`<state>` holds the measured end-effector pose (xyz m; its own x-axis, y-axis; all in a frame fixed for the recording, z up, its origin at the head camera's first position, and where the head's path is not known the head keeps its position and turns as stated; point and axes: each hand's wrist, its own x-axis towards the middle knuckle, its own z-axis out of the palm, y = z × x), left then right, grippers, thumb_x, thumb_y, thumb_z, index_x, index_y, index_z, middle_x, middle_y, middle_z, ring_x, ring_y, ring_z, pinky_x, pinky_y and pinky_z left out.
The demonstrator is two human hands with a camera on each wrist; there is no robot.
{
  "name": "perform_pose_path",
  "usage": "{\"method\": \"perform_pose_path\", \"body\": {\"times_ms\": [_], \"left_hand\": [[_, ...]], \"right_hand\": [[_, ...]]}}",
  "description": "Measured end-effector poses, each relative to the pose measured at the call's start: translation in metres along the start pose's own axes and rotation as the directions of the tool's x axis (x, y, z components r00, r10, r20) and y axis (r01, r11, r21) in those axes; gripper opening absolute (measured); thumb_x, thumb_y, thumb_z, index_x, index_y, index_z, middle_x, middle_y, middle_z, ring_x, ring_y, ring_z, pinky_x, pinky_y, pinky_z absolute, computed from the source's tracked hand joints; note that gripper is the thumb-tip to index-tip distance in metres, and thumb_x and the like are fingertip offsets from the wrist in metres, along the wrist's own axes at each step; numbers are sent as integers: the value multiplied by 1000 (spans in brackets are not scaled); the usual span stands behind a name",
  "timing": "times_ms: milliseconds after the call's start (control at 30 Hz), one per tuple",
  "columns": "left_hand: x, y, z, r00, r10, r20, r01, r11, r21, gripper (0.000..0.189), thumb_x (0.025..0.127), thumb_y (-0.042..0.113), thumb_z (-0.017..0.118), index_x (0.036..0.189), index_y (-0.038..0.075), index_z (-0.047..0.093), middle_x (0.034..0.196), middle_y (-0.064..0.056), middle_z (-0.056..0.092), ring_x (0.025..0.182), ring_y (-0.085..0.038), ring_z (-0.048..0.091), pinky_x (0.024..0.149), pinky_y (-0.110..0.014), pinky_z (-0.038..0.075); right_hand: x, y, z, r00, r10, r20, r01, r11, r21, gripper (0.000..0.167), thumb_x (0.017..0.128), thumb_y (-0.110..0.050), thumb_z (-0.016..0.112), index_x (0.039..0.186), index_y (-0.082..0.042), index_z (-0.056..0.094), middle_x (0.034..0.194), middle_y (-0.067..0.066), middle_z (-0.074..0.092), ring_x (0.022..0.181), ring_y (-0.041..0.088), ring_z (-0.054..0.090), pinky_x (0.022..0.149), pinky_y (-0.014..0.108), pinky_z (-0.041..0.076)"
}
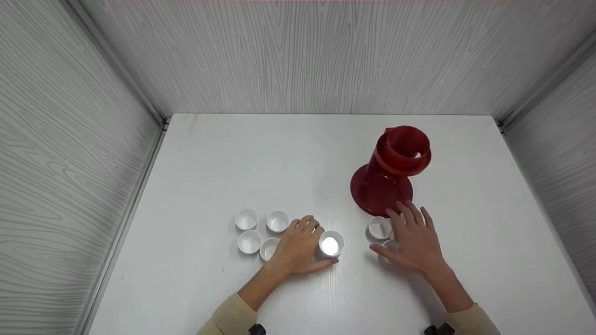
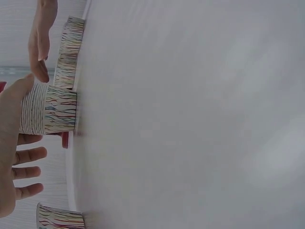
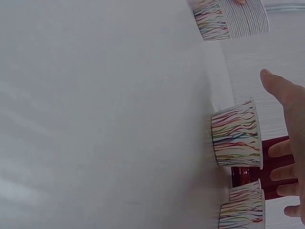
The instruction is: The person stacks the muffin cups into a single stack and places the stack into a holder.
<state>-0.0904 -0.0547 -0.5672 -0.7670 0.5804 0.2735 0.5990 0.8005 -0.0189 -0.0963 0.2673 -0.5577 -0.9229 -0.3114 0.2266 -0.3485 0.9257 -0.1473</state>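
In the head view my left hand (image 1: 298, 246) is at a tall nested stack of white paper cups (image 1: 331, 244), thumb on the near side and fingers at the left. The left wrist view shows the thumb and index finger on opposite sides of the stack (image 2: 47, 110), which stands upright and has colourful wavy lines. My right hand (image 1: 414, 242) is spread over single paper cups (image 1: 380, 228), partly covering one (image 1: 390, 245). In the right wrist view its thumb and fingers are apart beside a cup (image 3: 237, 136), with nothing between them.
Left of my left hand, several single cups (image 1: 247, 219) stand in a cluster, one partly hidden by the hand. A red plastic stand (image 1: 382, 193) with a round base and ringed, hollow top is beyond my right hand. Grey wood-grain panels (image 1: 298, 56) enclose the white table (image 1: 260, 153).
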Motion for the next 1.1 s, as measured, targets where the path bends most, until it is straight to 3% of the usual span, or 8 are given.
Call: {"method": "perform_pose_path", "body": {"times_ms": [233,433,700,1100], "left_hand": [[1,0,1,1000,1,-5,-1,1000,-18,76,88,83,54,113,14,70,115,-1,71,116,-21,63,96,-36,52],[3,-1,2,1000,1,14,0,1000,-24,76,89,83,52,113,13,69,114,-1,71,114,-21,63,96,-36,53],[4,-2,1,998,-4,56,6,1000,-28,79,91,84,48,117,13,68,117,-2,71,116,-22,63,97,-36,53],[4,-2,2,1000,7,29,-7,1000,-5,79,90,84,49,116,12,69,115,-2,71,112,-21,63,95,-35,53]], "right_hand": [[8,0,1,1000,13,23,-13,1000,-4,92,78,-70,75,146,-11,56,137,18,62,138,41,50,120,64,37],[13,0,2,998,17,61,-17,1000,-15,89,80,-68,74,146,-10,55,134,17,63,132,40,53,118,62,40],[17,-1,4,999,-10,33,11,1000,-27,83,81,-66,75,140,-10,60,126,16,66,125,38,56,112,59,46],[18,1,10,998,-62,-18,61,998,-33,72,80,-60,78,130,-9,65,116,15,66,117,38,59,104,58,50]]}}
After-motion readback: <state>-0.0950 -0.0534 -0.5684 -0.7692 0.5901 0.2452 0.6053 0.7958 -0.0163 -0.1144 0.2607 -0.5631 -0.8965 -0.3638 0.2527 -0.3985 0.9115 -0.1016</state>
